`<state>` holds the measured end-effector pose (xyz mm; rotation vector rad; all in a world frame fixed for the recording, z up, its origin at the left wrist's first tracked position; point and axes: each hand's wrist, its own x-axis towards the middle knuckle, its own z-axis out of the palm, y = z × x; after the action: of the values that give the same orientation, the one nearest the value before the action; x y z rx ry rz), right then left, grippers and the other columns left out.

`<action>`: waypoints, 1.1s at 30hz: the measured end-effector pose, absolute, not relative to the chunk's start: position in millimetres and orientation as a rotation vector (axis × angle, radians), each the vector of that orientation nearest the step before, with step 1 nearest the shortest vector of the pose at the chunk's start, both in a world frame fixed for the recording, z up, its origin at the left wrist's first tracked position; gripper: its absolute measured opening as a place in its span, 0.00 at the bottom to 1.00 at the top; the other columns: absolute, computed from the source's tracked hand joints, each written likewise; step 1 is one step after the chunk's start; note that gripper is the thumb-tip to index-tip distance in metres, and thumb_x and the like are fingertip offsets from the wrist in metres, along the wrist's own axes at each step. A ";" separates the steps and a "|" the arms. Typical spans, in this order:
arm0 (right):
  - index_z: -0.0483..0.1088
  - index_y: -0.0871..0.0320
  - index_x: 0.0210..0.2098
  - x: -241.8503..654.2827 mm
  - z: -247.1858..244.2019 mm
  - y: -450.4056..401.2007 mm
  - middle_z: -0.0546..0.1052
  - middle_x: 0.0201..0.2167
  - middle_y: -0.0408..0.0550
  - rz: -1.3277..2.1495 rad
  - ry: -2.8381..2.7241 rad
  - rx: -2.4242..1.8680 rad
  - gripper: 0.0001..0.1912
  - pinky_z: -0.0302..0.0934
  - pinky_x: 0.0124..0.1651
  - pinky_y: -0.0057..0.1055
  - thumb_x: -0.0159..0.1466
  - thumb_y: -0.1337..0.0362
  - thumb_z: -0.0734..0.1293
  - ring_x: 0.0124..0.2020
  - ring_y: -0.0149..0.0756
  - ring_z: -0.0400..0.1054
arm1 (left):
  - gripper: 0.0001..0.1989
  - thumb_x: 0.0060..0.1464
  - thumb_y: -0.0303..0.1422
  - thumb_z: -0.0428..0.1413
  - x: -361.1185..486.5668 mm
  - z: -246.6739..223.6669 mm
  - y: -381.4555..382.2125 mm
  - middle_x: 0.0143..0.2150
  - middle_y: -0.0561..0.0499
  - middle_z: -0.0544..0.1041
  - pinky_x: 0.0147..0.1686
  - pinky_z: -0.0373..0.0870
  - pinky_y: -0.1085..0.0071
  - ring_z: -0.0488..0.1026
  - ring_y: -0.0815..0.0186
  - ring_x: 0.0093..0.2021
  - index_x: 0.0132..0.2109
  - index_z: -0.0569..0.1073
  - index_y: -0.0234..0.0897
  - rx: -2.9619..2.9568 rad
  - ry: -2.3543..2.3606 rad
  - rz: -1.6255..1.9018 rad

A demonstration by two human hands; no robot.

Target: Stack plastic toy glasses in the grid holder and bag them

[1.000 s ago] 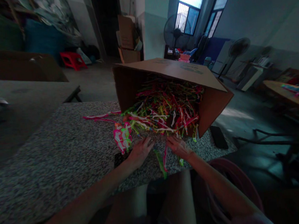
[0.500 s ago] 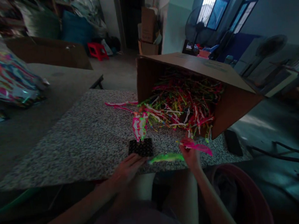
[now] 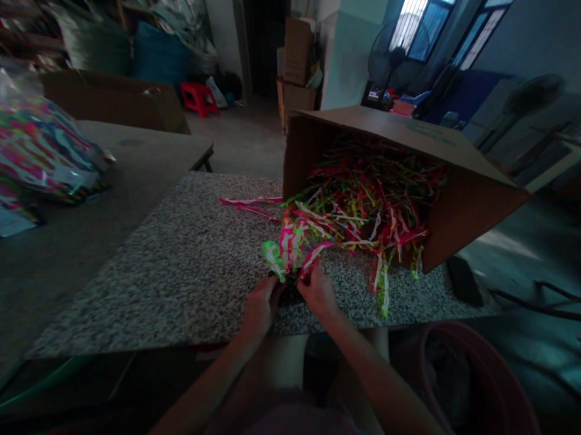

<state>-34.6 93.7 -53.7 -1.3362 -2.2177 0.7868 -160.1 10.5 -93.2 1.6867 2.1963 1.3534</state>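
My left hand (image 3: 259, 306) is closed on the lower end of a green-and-white plastic strip (image 3: 272, 255), which stands up from the fingertips. Close beside it, my right hand (image 3: 319, 293) pinches a pink-and-white strip (image 3: 315, 255) that slants up to the right. Both hands are over a small black patterned block (image 3: 290, 292), mostly covered by the fingers. Just behind it stand a few pink and green strips (image 3: 292, 240), their lower ends at the block. A cardboard box (image 3: 472, 216) lies on its side, with many thin colourful strips (image 3: 362, 193) spilling from its mouth.
The speckled stone tabletop (image 3: 166, 271) has loose pink strips at the back and a dark phone-like slab (image 3: 464, 281) at right. A reddish bin (image 3: 496, 369) stands below the right edge. Clear bags of colourful strips (image 3: 45, 147) sit on the left table.
My right hand has moved left with the pink strip, to the black block. My left hand has raised the green strip from lying flat to upright there. The view has shifted slightly.
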 end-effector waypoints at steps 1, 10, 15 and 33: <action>0.57 0.66 0.52 -36.1 -53.7 92.1 0.77 0.31 0.52 0.758 -2.246 -1.335 0.22 0.63 0.33 0.27 0.59 0.67 0.63 0.32 0.39 0.74 | 0.15 0.61 0.38 0.44 -161.0 -95.4 11.7 0.36 0.46 0.77 0.39 0.71 0.68 0.75 0.62 0.36 0.36 0.72 0.36 1.727 2.190 1.345; 0.60 0.64 0.48 -48.4 -33.0 97.0 0.76 0.35 0.54 0.723 -2.438 -1.431 0.20 0.66 0.37 0.30 0.58 0.66 0.65 0.37 0.42 0.74 | 0.17 0.64 0.36 0.43 -158.8 -114.0 18.1 0.40 0.44 0.78 0.39 0.72 0.67 0.75 0.61 0.40 0.47 0.72 0.33 2.016 2.278 1.276; 0.59 0.66 0.52 -52.7 -21.6 102.3 0.76 0.37 0.57 0.697 -2.561 -1.433 0.23 0.68 0.37 0.34 0.58 0.66 0.64 0.39 0.47 0.74 | 0.14 0.64 0.36 0.43 -164.5 -113.6 22.7 0.38 0.45 0.77 0.36 0.72 0.70 0.75 0.63 0.36 0.46 0.70 0.34 2.153 2.319 1.344; 0.66 0.58 0.42 -41.1 -37.9 108.0 0.77 0.34 0.45 1.014 -2.349 -1.352 0.14 0.64 0.41 0.26 0.56 0.66 0.68 0.36 0.34 0.73 | 0.10 0.63 0.30 0.44 -164.8 -104.7 15.0 0.36 0.46 0.75 0.37 0.71 0.70 0.73 0.64 0.37 0.42 0.70 0.33 1.969 2.264 1.145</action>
<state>-41.1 108.0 -37.9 -1.3522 -2.3495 1.0142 -164.8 15.0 -104.7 1.9689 2.2635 1.1452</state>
